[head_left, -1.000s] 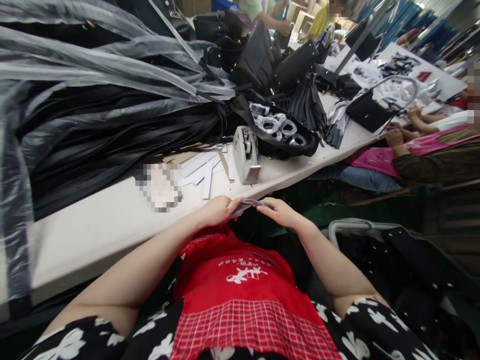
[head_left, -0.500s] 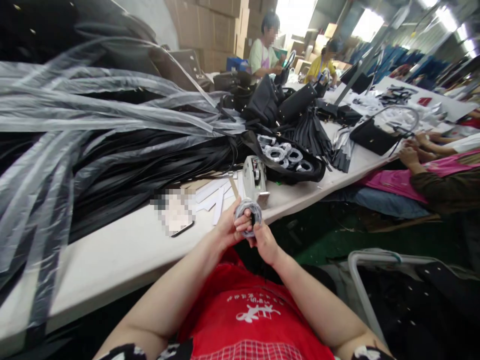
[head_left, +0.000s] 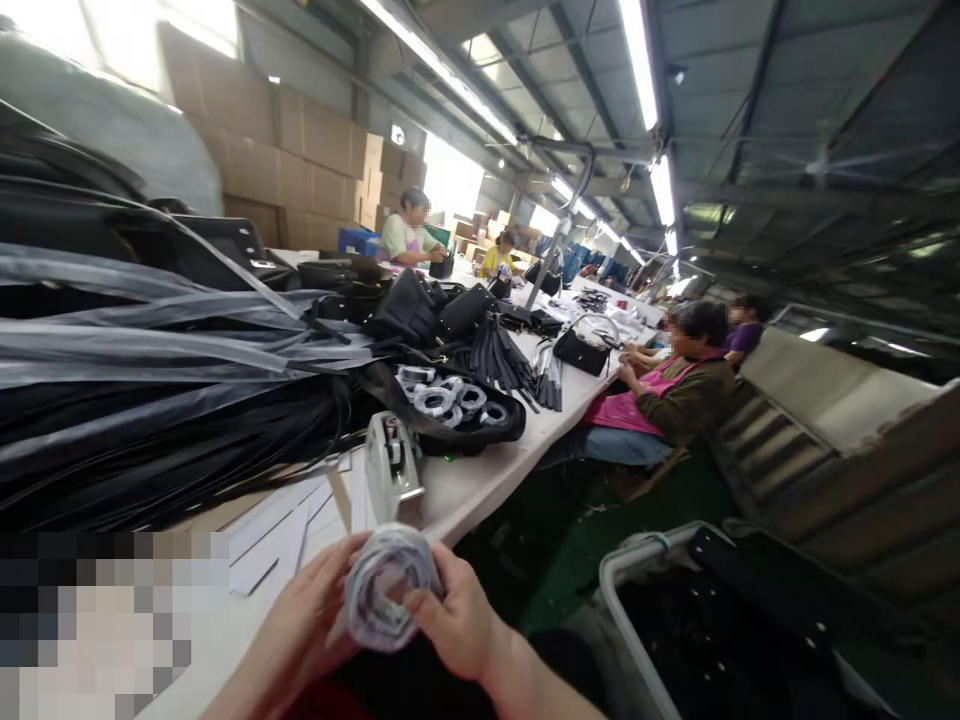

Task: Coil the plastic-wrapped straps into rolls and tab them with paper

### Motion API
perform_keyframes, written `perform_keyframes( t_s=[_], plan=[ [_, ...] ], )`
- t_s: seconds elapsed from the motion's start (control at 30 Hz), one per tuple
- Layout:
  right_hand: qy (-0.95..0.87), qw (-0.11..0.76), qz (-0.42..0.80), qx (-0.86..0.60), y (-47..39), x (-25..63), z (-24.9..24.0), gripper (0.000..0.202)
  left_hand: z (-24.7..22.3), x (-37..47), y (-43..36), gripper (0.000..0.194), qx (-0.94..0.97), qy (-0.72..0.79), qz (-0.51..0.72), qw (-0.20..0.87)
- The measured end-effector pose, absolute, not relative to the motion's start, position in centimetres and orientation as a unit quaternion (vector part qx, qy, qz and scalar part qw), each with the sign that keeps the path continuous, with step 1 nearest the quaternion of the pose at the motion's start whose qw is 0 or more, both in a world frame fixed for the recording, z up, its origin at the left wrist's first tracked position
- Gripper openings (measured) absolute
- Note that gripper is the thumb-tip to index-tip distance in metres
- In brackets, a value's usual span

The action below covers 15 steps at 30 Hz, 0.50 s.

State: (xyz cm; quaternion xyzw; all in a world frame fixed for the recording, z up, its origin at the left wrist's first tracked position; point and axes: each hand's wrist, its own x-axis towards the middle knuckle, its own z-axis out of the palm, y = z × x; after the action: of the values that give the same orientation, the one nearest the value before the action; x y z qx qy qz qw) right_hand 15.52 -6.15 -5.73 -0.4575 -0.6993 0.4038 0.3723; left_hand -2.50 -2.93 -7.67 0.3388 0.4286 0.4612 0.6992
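Observation:
Just above the table's front edge, I hold a coiled strap wrapped in clear plastic (head_left: 364,590). My left hand (head_left: 319,600) is closed around the coil's left side, and its fingertips are partly hidden behind it. On the other side my right hand (head_left: 465,615) grips the coil, thumb pressed at the inner rim. A pale tape dispenser (head_left: 391,465) stands just beyond my hands. Past it, a black fabric holder (head_left: 491,432) contains several similar plastic-wrapped coils (head_left: 435,402).
Long black straps (head_left: 187,440), some plastic-sleeved, cover the left of the table (head_left: 469,490). White paper strips (head_left: 289,520) lie near my left hand. A white-rimmed bin (head_left: 622,610) with black pieces stands at lower right. A co-worker in a pink apron (head_left: 637,405) sits farther along.
The view has tilted up and turned right, showing the ceiling and more of the room. The coil, still in both hands, appears larger and closer, and my right thumb now presses its inner rim.

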Motion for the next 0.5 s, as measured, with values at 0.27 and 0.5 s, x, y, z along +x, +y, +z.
perform_keyframes(
  t_s=[0.27,0.5],
  plan=[
    [-0.790,0.089,0.354,-0.493,-5.5,18.3,-3.0,0.042,-6.6,-2.9,-4.0,0.035,0.657,0.377,0.302,0.578],
    [-0.648,0.341,0.473,-0.491,-6.7,14.5,-7.9,0.044,-7.3,-0.3,-5.1,0.051,0.455,0.559,0.503,0.476]
  ],
)
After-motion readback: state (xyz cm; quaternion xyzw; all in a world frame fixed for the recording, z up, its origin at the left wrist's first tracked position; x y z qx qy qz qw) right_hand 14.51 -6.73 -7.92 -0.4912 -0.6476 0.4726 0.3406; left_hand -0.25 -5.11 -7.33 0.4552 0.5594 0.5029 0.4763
